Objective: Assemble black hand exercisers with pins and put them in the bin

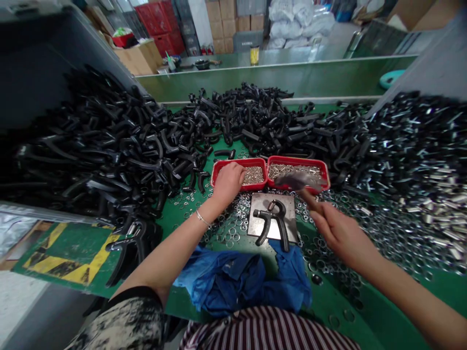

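Hammer clenched in our right hand, we are holding it above a black hand gripper lying on a steel plate; we cannot tell whether our left hand is gripping anything in the red tray.

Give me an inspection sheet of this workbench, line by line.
Surface: green work table, with yellow-and-black striping at the near left.
Things: a steel plate carries a black hand grip exerciser; two red trays hold small metal parts.
Clutter: heaped black grip handles, metal sleeves, scattered metal rings, crumpled blue cloth.
Hands: left hand rests over the left tray; right hand holds a motion-blurred hammer.
Cables: nothing seen.
Surroundings: cartons, white sacks, red crates.
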Demonstrator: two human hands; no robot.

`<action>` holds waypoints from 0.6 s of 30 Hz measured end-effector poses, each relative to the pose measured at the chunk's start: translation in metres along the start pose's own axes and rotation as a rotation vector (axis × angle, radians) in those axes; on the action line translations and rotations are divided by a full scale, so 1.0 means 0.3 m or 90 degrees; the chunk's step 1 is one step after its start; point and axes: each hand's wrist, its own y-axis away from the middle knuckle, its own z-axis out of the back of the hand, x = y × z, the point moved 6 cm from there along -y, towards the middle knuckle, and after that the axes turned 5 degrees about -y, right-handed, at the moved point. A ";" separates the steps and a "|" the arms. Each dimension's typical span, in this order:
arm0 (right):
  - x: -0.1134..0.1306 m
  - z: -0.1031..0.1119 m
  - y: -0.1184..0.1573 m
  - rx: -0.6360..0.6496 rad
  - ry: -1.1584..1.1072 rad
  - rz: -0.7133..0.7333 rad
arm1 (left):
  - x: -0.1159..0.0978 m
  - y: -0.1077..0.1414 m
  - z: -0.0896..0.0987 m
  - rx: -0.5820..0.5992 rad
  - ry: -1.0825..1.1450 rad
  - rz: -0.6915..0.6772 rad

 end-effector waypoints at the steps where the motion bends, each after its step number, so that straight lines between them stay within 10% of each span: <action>1: -0.007 -0.022 -0.019 0.031 0.035 0.000 | 0.045 -0.022 -0.009 0.051 -0.054 0.027; 5: -0.079 -0.099 -0.041 0.146 -0.108 -0.076 | 0.141 -0.058 -0.059 0.200 -0.138 0.052; 11: -0.112 -0.142 0.063 0.110 -0.541 -0.242 | 0.128 -0.065 -0.078 0.215 -0.135 0.033; 18: -0.114 -0.152 0.138 0.049 -0.684 -0.245 | 0.123 -0.067 -0.080 0.206 -0.156 0.056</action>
